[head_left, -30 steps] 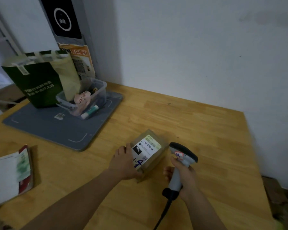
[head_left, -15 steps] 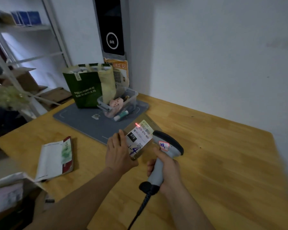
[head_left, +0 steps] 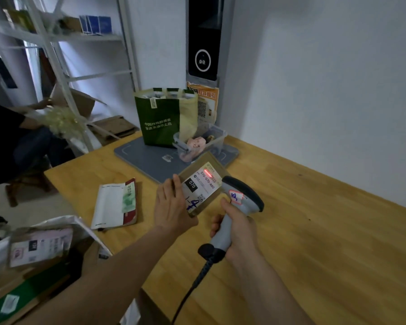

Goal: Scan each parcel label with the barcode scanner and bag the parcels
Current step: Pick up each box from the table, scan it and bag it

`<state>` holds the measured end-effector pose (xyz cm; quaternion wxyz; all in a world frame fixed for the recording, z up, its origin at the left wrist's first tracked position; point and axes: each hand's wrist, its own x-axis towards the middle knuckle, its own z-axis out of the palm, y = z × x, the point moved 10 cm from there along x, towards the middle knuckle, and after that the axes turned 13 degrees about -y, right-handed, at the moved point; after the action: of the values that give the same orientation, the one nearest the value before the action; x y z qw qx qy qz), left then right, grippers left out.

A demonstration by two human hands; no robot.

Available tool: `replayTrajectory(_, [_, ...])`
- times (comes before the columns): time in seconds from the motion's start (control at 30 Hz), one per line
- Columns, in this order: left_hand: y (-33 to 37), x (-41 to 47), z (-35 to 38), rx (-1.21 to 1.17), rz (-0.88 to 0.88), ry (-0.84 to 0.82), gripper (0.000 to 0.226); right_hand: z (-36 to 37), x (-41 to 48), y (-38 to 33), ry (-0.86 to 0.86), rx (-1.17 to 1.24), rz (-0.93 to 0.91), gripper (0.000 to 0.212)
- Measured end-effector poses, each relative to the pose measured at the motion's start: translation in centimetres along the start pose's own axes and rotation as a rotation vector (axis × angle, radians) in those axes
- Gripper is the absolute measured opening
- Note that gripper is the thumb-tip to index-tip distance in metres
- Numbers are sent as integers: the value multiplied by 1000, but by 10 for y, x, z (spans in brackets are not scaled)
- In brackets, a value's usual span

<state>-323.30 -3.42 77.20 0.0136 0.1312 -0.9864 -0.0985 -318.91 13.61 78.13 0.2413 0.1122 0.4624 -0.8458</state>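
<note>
A small cardboard parcel (head_left: 198, 166) with a white label marked "070" is tilted up above the wooden table (head_left: 314, 231). My left hand (head_left: 171, 207) holds it by its left side, fingers lying along the edge. My right hand (head_left: 238, 233) grips the handle of the grey barcode scanner (head_left: 243, 195), whose black head points at the label from the right. A red scan line (head_left: 208, 172) glows on the barcode near the label's top. A green paper bag (head_left: 159, 120) stands open on a grey mat (head_left: 143, 158) behind the parcel.
A clear plastic bin (head_left: 217, 133) with small items sits beside the bag. A white and red mailer (head_left: 115, 202) lies on the table to the left. Off the table's near left corner are several more parcels (head_left: 38, 247). Another person (head_left: 7, 134) sits by the shelves at left.
The parcel has come up off the table and tilted toward the scanner. The red scan line appeared on the label and now lies across the barcode. My view has swung left.
</note>
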Motion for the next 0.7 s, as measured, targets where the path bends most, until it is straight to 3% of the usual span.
replayTrajectory(0.27, [-50,-16,-3,-78,-119,1,130,33,3,18,-98,-106,27,27])
replayTrajectory(0.5, [-184,-90,-12,-339,-556,82,120,80,13,91,-223,-282,199,22])
replayTrajectory(0.6, [-244,-131,-13,-358,-722,138,117,97,17,127,-267,-321,269,22])
replayTrajectory(0.7, [-285,-159,-4,-353,-836,93,110,107,18,157,-293,-347,341,21])
